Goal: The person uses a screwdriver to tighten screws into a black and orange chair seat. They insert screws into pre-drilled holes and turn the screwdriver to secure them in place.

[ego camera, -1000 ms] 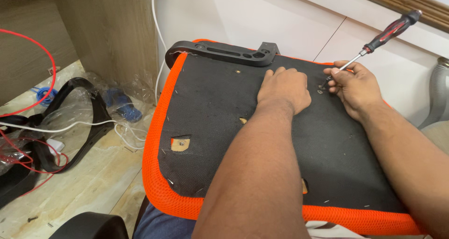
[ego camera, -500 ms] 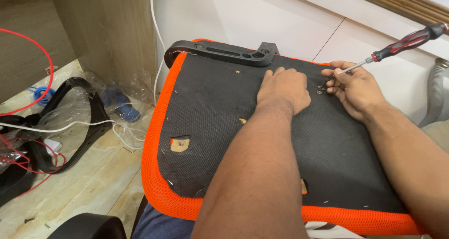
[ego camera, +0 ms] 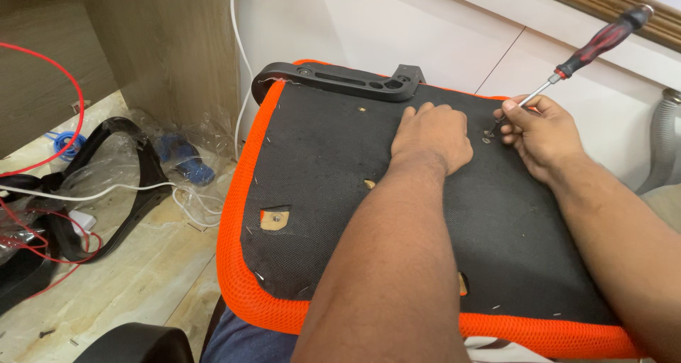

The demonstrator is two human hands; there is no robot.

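Left hand [ego camera: 431, 132] rests curled on seat base [ego camera: 355, 193]; right hand [ego camera: 543, 132] pinches screwdriver [ego camera: 578, 54] (tilted).

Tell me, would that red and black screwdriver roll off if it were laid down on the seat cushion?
Probably a little. The screwdriver has a round-looking handle and a thin straight shaft, so it may roll. The black fabric of the seat cushion looks rough and lies fairly level, which would likely stop it soon. It looks stiff, and light enough for the right hand alone.
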